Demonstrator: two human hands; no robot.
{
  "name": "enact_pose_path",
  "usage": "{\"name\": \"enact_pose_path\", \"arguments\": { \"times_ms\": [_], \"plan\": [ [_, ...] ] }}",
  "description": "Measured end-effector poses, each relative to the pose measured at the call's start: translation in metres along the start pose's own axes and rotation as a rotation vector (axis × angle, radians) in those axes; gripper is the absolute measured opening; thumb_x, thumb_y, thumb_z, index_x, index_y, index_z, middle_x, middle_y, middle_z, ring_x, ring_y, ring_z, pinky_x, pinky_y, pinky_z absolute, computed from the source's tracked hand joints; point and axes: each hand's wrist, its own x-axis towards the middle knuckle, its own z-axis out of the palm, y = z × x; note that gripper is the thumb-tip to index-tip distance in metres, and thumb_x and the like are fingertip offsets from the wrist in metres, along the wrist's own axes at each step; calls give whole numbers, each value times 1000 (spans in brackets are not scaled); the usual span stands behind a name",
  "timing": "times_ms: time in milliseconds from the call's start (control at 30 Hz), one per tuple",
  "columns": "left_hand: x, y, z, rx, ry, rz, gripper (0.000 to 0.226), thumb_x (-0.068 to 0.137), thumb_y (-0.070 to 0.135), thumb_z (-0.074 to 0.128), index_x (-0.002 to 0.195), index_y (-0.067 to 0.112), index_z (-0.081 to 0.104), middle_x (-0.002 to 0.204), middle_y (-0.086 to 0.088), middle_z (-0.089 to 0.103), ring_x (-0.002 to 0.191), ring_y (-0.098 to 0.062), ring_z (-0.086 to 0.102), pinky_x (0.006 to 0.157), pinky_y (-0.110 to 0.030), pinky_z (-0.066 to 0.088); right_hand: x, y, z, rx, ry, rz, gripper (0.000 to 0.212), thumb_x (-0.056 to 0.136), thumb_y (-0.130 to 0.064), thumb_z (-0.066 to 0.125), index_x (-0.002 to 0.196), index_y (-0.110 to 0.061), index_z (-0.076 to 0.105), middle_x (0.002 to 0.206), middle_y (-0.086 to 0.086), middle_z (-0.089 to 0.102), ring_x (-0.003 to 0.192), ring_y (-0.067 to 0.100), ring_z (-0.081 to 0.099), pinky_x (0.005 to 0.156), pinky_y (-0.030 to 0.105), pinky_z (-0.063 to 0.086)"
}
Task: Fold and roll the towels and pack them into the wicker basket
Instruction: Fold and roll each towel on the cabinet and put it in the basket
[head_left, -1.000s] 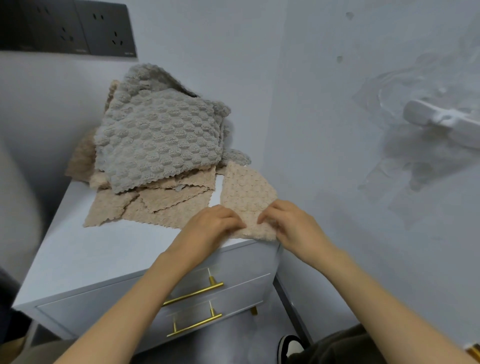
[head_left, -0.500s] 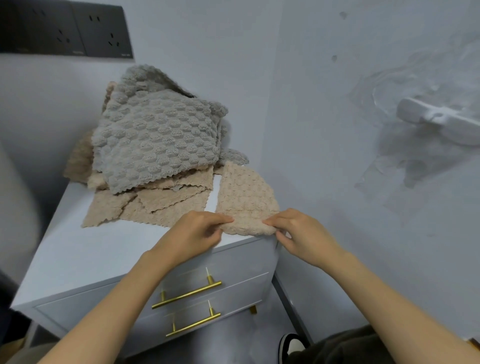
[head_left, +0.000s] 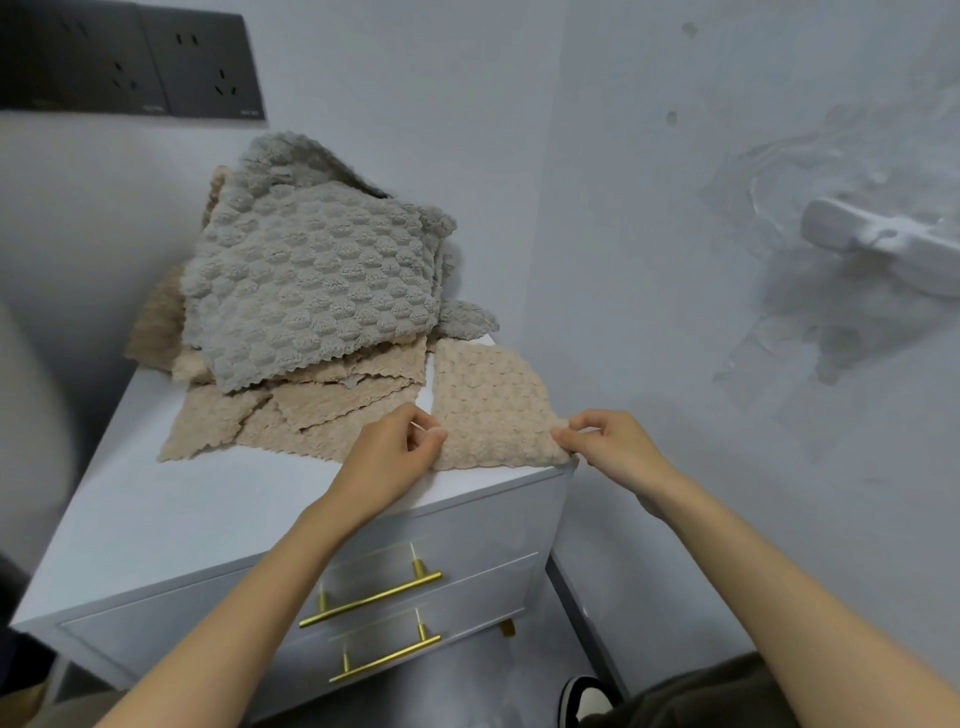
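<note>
Your L hand (head_left: 395, 457) pinches the near-left edge of the beige towel (head_left: 488, 410). Your R hand (head_left: 608, 447) pinches its near-right corner, fingers curled on the fabric. The towel lies flat at the front-right corner of the white tabletop (head_left: 182, 509). Just left & behind it sits a heap of beige towels (head_left: 311, 410) w/ a grey towel (head_left: 311, 291) on top, back by the wall.

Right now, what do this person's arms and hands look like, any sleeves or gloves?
Both are bare: the left hand and right hand wear no gloves, and no rings, watch or sleeves show anywhere in view.
</note>
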Motion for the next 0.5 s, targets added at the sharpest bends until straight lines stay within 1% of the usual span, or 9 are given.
{"name": "enact_pose_path", "arguments": {
  "times_ms": [33, 100, 167, 233, 300, 367, 433, 500],
  "plan": [
    [0, 2, 2, 16, 8, -8, 7, 93, 29, 56, 93, 22, 58, 76, 6, 66, 70, -2, 57, 56, -11, 37, 2, -1, 2, -7, 31, 21, 14, 83, -30, 71, 79, -17, 67, 87, -4, 68, 82, 8, 59, 70, 22, 41],
    [2, 4, 3, 36, 11, -14, 7, 93, 28, 55, 93, 21, 56, 72, 5, 65, 65, -2, 56, 53, -12, 36, 5, -2, 6, -103, 121, 40, 13, 78, -31, 73, 79, -19, 66, 88, -5, 68, 86, 11, 61, 71, 26, 43],
    [3, 5, 4, 84, 10, 2, 9, 94, 29, 55, 94, 20, 54, 71, 3, 64, 64, -6, 56, 53, -15, 36, 7, -4, 11, -234, 195, 36, 13, 72, -32, 71, 78, -24, 63, 82, -5, 67, 82, 14, 62, 68, 28, 46],
    [3, 5, 4, 152, 18, 40, 11, 94, 29, 54, 97, 18, 52, 69, 1, 61, 64, -10, 56, 55, -23, 39, 5, -5, 14, -321, 228, -19, 18, 67, -31, 69, 80, -26, 57, 75, -4, 64, 76, 17, 61, 63, 30, 46],
    [3, 2, 4, 190, 63, 110, 9, 94, 25, 55, 99, 18, 52, 73, 4, 55, 68, -11, 51, 56, -22, 36, 2, -6, 17, -387, 252, -163, 22, 68, -22, 66, 83, -26, 51, 73, -6, 56, 73, 18, 55, 57, 31, 41],
    [3, 2, 6, 235, 137, 250, 8, 92, 18, 57, 100, 17, 55, 86, 5, 50, 81, -12, 47, 64, -20, 36, 0, -5, 19, -458, 263, -387, 24, 72, -11, 62, 88, -24, 50, 80, -6, 50, 82, 18, 49, 60, 32, 39],
    [2, 2, 9, 294, 160, 421, 15, 87, 6, 62, 100, 15, 62, 96, 1, 53, 91, -17, 48, 72, -26, 41, -2, -3, 23, -553, 222, -606, 27, 76, -1, 58, 95, -21, 57, 93, -5, 52, 93, 17, 47, 66, 30, 40],
    [1, 1, 10, 357, 121, 539, 23, 83, -1, 65, 102, 13, 66, 99, -1, 59, 91, -21, 53, 72, -32, 46, -3, 1, 26, -658, 164, -761, 32, 78, 3, 57, 101, -17, 64, 100, -2, 59, 97, 19, 51, 68, 25, 39]
  ]
}}
